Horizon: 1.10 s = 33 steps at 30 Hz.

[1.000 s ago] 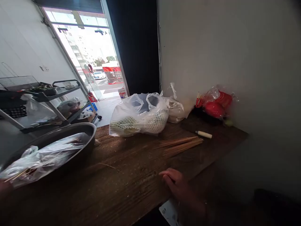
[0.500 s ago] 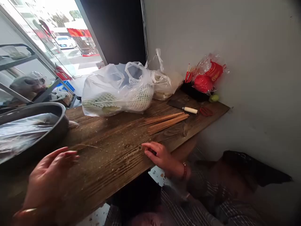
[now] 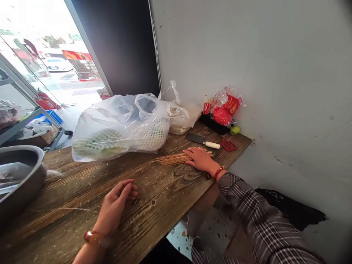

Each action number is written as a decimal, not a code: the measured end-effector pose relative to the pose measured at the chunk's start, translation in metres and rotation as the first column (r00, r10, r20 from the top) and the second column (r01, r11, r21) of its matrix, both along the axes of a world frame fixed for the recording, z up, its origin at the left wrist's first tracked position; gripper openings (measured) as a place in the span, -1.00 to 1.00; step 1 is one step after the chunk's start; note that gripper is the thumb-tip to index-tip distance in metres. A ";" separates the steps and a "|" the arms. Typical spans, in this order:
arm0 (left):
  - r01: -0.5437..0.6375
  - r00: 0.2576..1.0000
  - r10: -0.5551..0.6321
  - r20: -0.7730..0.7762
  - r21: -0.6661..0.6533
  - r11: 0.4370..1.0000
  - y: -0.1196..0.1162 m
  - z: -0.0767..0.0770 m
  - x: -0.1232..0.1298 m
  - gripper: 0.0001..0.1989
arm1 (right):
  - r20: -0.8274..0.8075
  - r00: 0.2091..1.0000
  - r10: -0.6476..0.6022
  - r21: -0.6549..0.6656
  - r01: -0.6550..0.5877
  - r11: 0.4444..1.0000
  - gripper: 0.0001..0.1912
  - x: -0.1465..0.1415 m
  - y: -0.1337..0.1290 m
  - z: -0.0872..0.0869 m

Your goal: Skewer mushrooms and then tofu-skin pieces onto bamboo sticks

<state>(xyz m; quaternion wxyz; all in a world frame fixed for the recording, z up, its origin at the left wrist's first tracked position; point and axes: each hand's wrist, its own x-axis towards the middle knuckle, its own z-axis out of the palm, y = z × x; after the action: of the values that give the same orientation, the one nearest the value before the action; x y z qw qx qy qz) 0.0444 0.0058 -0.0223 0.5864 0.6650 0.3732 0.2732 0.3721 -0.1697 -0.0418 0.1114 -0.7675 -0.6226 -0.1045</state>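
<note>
My right hand [image 3: 202,160] lies across a bundle of thin bamboo skewers [image 3: 172,159] on the wooden table, fingers over the far side and thumb on the near side. Its palm hides the middle of the bundle. My left hand [image 3: 117,201] hovers low over the nearer part of the table, loosely bent with nothing in it. Just beyond the skewers is a cleaver [image 3: 211,145] with a pale handle, its dark blade pointing left. Red-handled scissors [image 3: 229,146] rest to the right of that handle.
White plastic bags [image 3: 121,128] with net-wrapped produce stand at the back. A big grey basin [image 3: 33,161] is at the left. In the far right corner are a red package [image 3: 222,115] and a green fruit [image 3: 234,130]. The wooden table [image 3: 165,209] ends at a wall.
My right hand has gone from the table's near edge forward onto the skewers. My left hand has shifted right, over the table. The view has turned right.
</note>
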 end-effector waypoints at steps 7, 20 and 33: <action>-0.006 0.999 0.011 -0.048 0.090 0.996 -0.002 0.008 -0.005 -0.38 | 0.092 0.990 -0.105 -0.038 0.108 0.993 -0.52 0.042 -0.018 -0.014; -0.004 0.999 0.007 -0.041 0.070 0.998 -0.006 0.016 -0.005 -0.42 | 0.033 0.976 -0.217 0.395 0.187 0.900 -0.18 0.085 0.033 0.054; 0.006 0.996 0.007 -0.090 0.146 0.989 -0.006 0.014 -0.010 -0.46 | 0.092 0.992 -0.086 -0.248 0.106 0.963 -0.67 0.038 0.105 0.066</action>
<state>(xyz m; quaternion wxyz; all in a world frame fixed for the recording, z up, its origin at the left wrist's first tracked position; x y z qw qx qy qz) 0.0341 0.0002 -0.0079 0.5185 0.7178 0.3786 0.2694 0.4099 -0.0648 0.0246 -0.0173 -0.7999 -0.5969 -0.0605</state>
